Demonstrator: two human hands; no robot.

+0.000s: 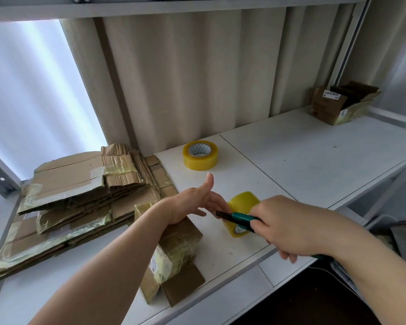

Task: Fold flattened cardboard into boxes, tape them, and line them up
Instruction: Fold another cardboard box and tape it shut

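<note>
Two rolls of yellow tape are sitting on the white shelf [314,156]: the far roll [200,155] is lying flat near the back wall, and the near roll [240,213] is standing on edge between the hands. The right hand [293,227] is gripping a teal cutter [239,219], its blade end pointing at the left hand [192,202], whose thumb is sticking up while its fingers are touching the near roll. A taped box [176,256] is lying under the left wrist. Flattened cardboard [80,202] is piled to the left. An open box [342,102] is sitting far right.
</note>
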